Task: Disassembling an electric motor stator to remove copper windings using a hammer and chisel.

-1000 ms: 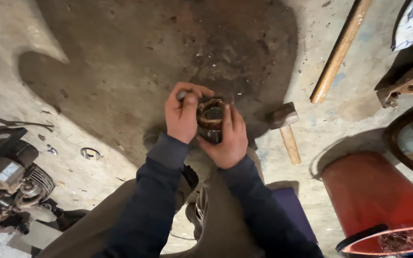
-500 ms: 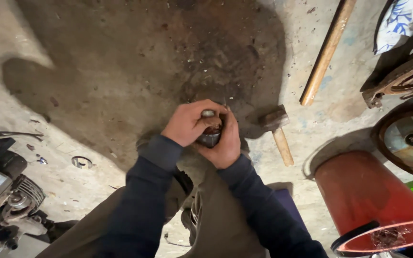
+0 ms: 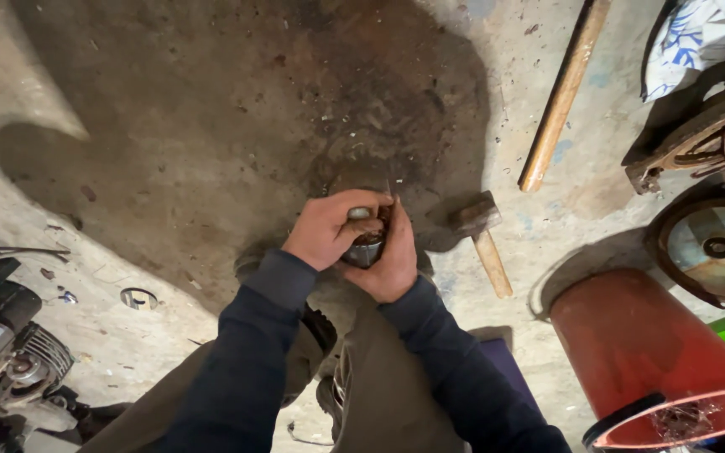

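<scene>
Both of my hands clasp a small round rusty metal part (image 3: 365, 243) low over the stained concrete floor. My left hand (image 3: 329, 228) wraps over its top from the left, fingers curled across it. My right hand (image 3: 394, 256) cups it from the right and below. Only a grey, rusty sliver of the part shows between the fingers. A hammer (image 3: 482, 237) with a wooden handle lies on the floor just right of my right hand. My dark blue sleeves and knees fill the bottom middle.
A long wooden stick (image 3: 562, 94) lies at upper right. A red bucket (image 3: 641, 362) lies at lower right, with round rusty metal discs (image 3: 717, 245) behind it. A small engine (image 3: 3, 351) sits at lower left, a metal ring (image 3: 138, 298) near it.
My hands have closed tighter over the round part, which showed as an open ring before and is now mostly covered. The view has shifted a little.
</scene>
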